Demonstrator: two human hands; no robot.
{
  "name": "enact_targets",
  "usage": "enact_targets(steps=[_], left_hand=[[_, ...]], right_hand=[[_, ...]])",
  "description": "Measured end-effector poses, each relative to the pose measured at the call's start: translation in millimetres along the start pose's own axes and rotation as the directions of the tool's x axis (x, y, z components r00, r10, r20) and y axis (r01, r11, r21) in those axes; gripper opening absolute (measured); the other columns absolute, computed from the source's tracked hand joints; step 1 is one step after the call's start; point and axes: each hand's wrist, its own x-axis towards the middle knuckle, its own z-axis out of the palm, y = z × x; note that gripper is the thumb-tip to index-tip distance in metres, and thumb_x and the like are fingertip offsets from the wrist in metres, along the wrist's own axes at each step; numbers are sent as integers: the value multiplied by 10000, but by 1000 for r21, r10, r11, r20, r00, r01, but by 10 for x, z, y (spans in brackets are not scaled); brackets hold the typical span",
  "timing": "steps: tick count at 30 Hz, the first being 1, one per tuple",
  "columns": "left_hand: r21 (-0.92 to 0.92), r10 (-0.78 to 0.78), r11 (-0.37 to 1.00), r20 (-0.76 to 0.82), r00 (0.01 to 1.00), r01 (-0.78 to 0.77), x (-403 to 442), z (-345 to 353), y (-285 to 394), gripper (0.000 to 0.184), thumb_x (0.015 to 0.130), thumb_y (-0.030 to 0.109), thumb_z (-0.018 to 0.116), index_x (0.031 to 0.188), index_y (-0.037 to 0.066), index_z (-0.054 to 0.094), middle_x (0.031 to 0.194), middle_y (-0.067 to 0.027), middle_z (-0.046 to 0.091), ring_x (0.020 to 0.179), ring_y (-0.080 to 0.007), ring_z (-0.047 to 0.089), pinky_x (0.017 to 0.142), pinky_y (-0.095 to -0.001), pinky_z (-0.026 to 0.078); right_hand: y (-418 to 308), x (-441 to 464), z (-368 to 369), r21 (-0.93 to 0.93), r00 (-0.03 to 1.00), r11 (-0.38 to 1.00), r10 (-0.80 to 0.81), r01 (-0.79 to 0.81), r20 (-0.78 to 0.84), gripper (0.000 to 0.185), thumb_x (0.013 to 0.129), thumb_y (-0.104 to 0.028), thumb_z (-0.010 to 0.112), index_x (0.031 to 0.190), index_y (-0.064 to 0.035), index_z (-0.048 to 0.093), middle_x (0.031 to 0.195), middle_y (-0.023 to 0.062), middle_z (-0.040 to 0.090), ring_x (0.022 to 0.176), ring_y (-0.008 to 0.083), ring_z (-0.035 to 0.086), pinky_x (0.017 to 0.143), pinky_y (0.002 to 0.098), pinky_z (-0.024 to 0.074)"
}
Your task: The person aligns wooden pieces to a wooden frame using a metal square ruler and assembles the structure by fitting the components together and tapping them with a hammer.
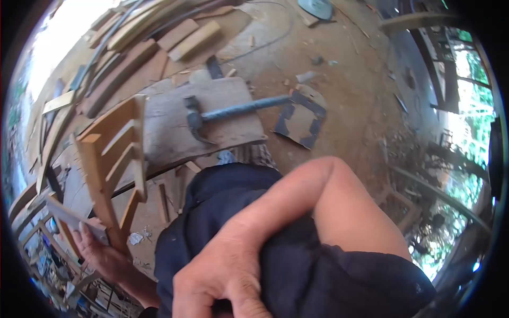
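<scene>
A small wooden chair frame (94,177) with curved slats stands tilted at the left, against the bench. My left hand (101,258) is closed around its lower part, the fingers against a flat greyish piece of wood (79,216) there. In front of my dark clothing is my right hand (222,281), its fingers bent downward and partly cut off by the lower edge of the view. What it holds, if anything, is hidden. A claw hammer (233,109) lies across the worn wooden bench top (164,124), its wrapped handle reaching past the right edge.
Planks and cut boards (196,41) are piled on the floor at the upper left. A dark-edged piece of cardboard (300,120) lies right of the bench. Several wooden frames (53,238) crowd the lower left. Scraps and shavings litter the dirt floor (350,106).
</scene>
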Motion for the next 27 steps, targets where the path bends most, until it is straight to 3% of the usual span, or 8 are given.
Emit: enact_targets(steps=[1, 6, 7, 10, 16, 24, 26, 27], left_hand=[[133, 152, 982, -112, 982, -136, -22, 41, -56, 230, 937, 168, 493, 1069, -19, 479, 908, -115, 563, 865, -156, 531, 852, -280, 402], [-20, 165, 986, 122, 979, -164, 15, -136, -144, 168, 938, 132, 505, 1052, 11, 479, 854, -70, 572, 774, -110, 559, 710, -226, 443], [-145, 101, 987, 221, 970, -70, 22, -295, -214, 308, 955, 151, 455, 1204, -21, 509, 1082, -143, 560, 999, -198, 543, 914, -329, 416], [-93, 23, 996, 151, 988, -9, -49, -74, -41, 119, 932, 133, 493, 993, 31, 501, 846, -34, 558, 753, -90, 559, 686, -239, 448], [-152, 24, 988, 22, 999, -20, -58, -29, -72, 194, 938, 115, 502, 1097, 4, 487, 870, -49, 593, 752, -83, 585, 699, -222, 478], [-173, 11, 985, 162, 987, 17, 17, -114, -4, 346, 926, 185, 565, 1179, -13, 437, 945, -50, 602, 763, -59, 595, 641, -197, 496], [-171, 14, 985, 171, 985, 15, 62, -154, -42, 359, 924, 193, 569, 1181, -18, 435, 945, -51, 601, 763, -58, 595, 638, -197, 500], [-159, 10, 987, 190, 982, 21, 78, -192, -45, 371, 922, 201, 572, 1183, -22, 432, 945, -53, 600, 764, -57, 595, 635, -198, 503]], right_hand=[[39, 2, -18, -67, 999, 997, -42, 44, 29, 517, 715, -411, 777, 610, -22, 453, 613, 42, 387, 607, 185, 414, 585, 329, 322], [128, -90, 82, -65, 999, 998, -28, 26, -30, 511, 744, -474, 725, 693, -15, 504, 749, 69, 386, 705, 226, 408, 642, 348, 332], [101, -103, 101, -84, 999, 996, -3, 1, -33, 520, 748, -489, 713, 705, -14, 506, 763, 76, 400, 720, 235, 415, 656, 348, 341], [87, -158, 170, -165, 996, 986, 15, -30, -90, 548, 758, -535, 671, 748, -9, 518, 825, 104, 447, 763, 265, 436, 698, 350, 367], [-44, -108, 286, -523, 989, 840, 105, -144, -105, 506, 863, -530, 532, 763, -33, 525, 899, 124, 482, 801, 282, 455, 746, 387, 378], [-438, -130, 307, -635, 896, 668, 434, -389, -92, 381, 849, -466, 603, 854, -85, 596, 950, 98, 462, 953, 280, 456, 853, 454, 313], [-419, -149, 281, -703, 950, 654, 296, -278, -100, 180, 850, -163, 636, 726, -54, 564, 870, 100, 512, 855, 291, 567, 749, 422, 402], [-441, -184, 245, -694, 926, 654, 375, -300, -47, 119, 858, -170, 583, 807, -68, 550, 946, 88, 468, 984, 274, 492, 851, 422, 329]])
